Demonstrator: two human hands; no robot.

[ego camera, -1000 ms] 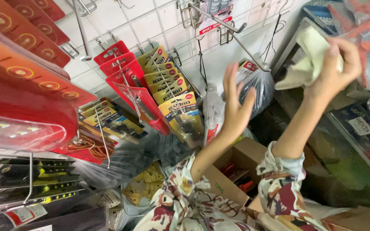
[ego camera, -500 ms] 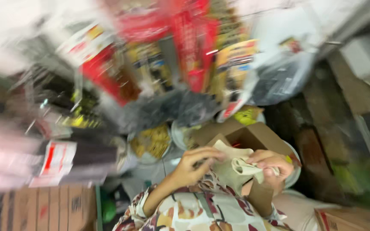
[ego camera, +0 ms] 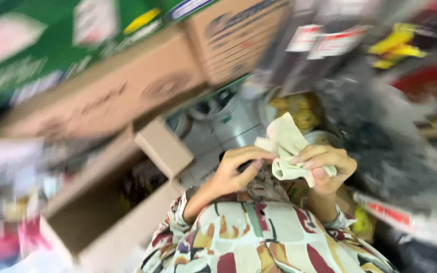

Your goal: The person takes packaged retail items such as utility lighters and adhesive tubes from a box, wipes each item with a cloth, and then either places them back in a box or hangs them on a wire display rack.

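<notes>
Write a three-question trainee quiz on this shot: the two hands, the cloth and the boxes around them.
1. True or false: the pale cloth is gripped in the right hand.
2. Where is the left hand? A) inside the open cardboard box B) beside the cloth, fingers curled C) out of view
3. Fill in: the sleeves near both wrists have a multicoloured ____ on a light ground.

Key
1. True; the fingers are closed around it.
2. B; whether its fingertips touch the cloth is too blurred to tell.
3. pattern
</notes>
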